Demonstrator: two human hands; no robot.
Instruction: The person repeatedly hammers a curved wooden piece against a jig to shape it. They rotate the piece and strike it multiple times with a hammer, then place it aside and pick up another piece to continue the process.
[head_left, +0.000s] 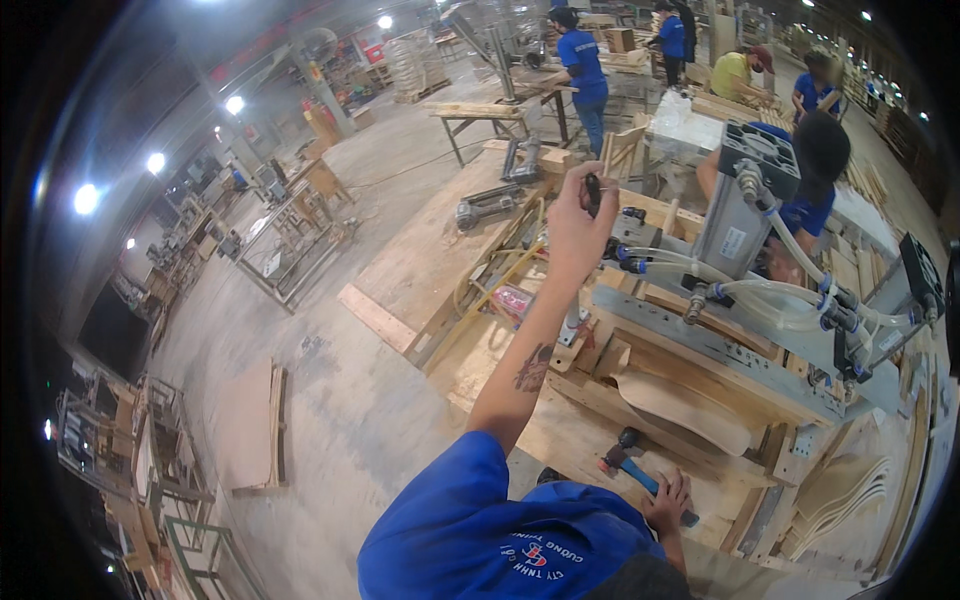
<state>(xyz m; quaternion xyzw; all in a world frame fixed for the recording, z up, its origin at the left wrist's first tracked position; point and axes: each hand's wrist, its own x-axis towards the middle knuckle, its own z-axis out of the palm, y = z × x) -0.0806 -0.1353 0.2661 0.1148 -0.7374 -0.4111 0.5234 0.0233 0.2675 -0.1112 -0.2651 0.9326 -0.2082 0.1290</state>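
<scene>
My left hand [583, 222], at the end of my outstretched arm, is closed around a small black handle [594, 190] beside the clamping press. Lower down, my right hand [667, 500] wraps around the blue and black grip of a hammer [636, 470], which lies on the wooden bench top with its dark head pointing away from me. A curved plywood piece [685, 410] sits in the wooden frame of the press, just beyond the hammer. Above it, a metal beam [715, 345] spans the frame.
Pneumatic cylinders [735, 225] with clear hoses [770, 300] rise at the right. Two nail guns [490, 205] lie on the bench's far left. Curved slats [838, 505] are stacked at lower right. A co-worker in blue [805, 210] is beyond the press; others work farther back.
</scene>
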